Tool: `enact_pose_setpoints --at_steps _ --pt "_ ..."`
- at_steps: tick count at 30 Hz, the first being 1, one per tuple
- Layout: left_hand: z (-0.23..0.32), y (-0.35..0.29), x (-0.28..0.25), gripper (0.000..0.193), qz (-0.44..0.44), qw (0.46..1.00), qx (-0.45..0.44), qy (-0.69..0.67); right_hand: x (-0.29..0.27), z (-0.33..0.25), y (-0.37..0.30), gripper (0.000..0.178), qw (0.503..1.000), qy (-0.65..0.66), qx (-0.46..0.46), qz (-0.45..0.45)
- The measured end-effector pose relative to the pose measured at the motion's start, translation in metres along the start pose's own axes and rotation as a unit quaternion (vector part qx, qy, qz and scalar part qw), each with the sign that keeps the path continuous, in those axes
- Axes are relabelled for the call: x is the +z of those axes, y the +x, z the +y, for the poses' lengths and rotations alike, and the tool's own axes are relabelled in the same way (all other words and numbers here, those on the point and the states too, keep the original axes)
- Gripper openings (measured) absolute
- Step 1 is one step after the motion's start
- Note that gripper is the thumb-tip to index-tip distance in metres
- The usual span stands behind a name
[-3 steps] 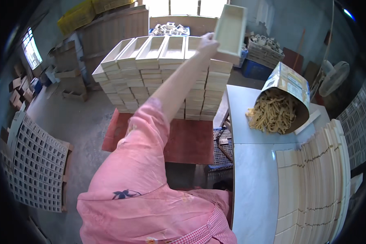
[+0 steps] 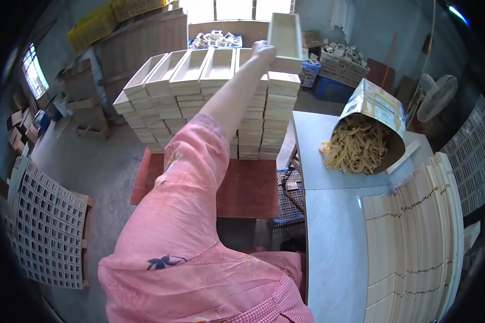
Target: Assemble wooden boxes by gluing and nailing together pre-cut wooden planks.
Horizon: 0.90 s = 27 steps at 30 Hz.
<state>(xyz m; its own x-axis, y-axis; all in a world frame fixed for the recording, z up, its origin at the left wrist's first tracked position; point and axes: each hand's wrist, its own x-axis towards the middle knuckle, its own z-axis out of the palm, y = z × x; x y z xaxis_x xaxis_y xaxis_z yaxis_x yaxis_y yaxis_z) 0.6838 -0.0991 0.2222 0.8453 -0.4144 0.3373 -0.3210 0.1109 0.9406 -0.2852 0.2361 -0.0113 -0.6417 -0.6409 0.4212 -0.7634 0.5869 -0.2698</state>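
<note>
My left arm, in a pink sleeve, reaches far forward over a stack of pale wooden boxes (image 2: 195, 86). At its end my left hand (image 2: 263, 52) is closed on the near left side of an open-topped rectangular wooden box (image 2: 285, 37). This box is tilted, its hollow inside facing me. It is at the right end of the stack's top row; whether its underside touches the box below I cannot tell. Several open boxes line the top row to the left of my hand. My right hand is out of view.
The stack stands on a reddish-brown board (image 2: 248, 188). On the right, a pale table (image 2: 334, 231) bears a tipped container (image 2: 396, 116) spilling tan strips (image 2: 358, 148), and rows of thin wooden pieces (image 2: 409, 237). A standing fan (image 2: 436, 97) and crates (image 2: 342, 70) are behind.
My left hand and the held box have moved slightly toward the left in the picture, and the box has come down closer to the stack. The whole view has shifted a little.
</note>
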Motion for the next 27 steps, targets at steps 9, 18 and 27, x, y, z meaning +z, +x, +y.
enact_pose_setpoints --at_steps 9,18,27 --pt "-0.018 0.022 0.027 0.037 0.035 0.98 -0.177 0.079 -0.002 -0.009 -0.004 0.048 0.999 0.011 0.015 0.037" --pt "0.025 -0.038 0.025 0.035 0.044 0.978 -0.163 0.125 0.017 -0.056 0.026 0.032 0.988 0.138 0.008 0.065" --pt "0.024 -0.222 0.167 0.04 -0.266 0.961 0.054 0.052 0.145 -0.09 0.057 0.052 0.968 0.172 -0.176 -0.046"
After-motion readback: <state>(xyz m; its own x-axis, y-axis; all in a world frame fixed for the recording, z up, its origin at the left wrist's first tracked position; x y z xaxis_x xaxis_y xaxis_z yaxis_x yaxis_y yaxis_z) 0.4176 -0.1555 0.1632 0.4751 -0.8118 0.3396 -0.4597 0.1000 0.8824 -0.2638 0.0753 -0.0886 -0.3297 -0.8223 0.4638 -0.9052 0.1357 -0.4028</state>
